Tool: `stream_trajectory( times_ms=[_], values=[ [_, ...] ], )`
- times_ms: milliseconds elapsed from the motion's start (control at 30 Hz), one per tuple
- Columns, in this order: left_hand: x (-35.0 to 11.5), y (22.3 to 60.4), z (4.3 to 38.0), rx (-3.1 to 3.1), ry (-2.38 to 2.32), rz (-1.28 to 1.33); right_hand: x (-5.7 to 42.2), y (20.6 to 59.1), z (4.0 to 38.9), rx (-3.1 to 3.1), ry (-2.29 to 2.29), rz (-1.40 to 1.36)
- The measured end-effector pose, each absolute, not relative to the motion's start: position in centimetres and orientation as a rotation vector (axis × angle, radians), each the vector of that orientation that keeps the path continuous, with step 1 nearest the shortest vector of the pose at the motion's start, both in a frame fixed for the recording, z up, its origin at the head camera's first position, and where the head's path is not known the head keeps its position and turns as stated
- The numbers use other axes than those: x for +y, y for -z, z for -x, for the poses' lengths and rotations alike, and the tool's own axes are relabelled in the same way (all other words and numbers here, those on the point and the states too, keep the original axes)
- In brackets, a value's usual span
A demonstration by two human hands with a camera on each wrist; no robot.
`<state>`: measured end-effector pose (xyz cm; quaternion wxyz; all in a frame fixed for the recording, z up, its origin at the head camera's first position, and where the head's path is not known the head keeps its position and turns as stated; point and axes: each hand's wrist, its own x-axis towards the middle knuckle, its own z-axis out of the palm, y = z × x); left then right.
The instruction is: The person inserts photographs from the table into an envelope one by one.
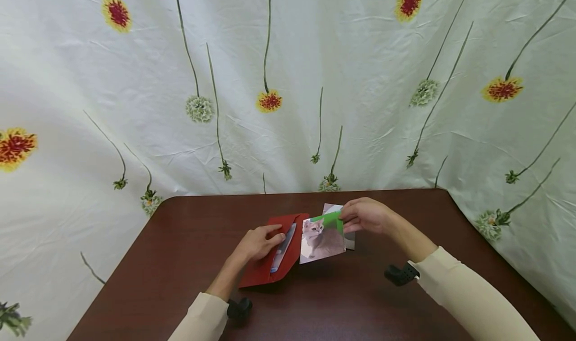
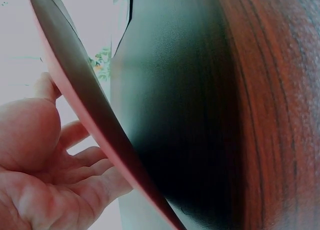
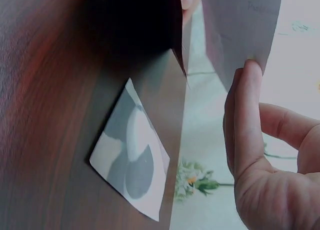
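Note:
My left hand (image 1: pixel 260 242) grips a red envelope (image 1: pixel 257 276) by its left side, thumb on top and fingers beneath. In the left wrist view the envelope (image 2: pixel 100 125) is seen edge-on, raised off the wood. Partly inside its opening lies a picture card (image 1: pixel 284 248). To the right, my right hand (image 1: pixel 366 214) pinches a photo of a pale cat with a green strip (image 1: pixel 321 241) by its upper right corner, held up beside the envelope. Its pale back (image 3: pixel 242 30) faces the right wrist camera. Another photo (image 3: pixel 130 150) lies on the table, partly hidden behind the held one in the head view.
A dark brown wooden table (image 1: pixel 180 241) carries everything. Behind and at both sides hangs a white cloth with flowers (image 1: pixel 288 146), right along the table's back edge. Dark wrist devices (image 1: pixel 400 275) sit at both sleeves.

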<state>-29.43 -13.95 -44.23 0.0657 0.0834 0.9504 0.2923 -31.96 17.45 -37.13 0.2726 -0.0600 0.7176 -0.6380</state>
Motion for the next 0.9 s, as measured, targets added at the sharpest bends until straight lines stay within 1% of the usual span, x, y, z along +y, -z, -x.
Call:
stream_trajectory(
  times_ms=[367,900],
  values=[
    [-14.0,44.2,29.3,2.879,-0.862,-0.284,14.9,38.4,32.1,1.897,1.728,0.187],
    [-14.0,44.3,29.3,2.879,-0.875,-0.293,11.8,39.9,32.5,1.885,1.811,0.077]
  ],
)
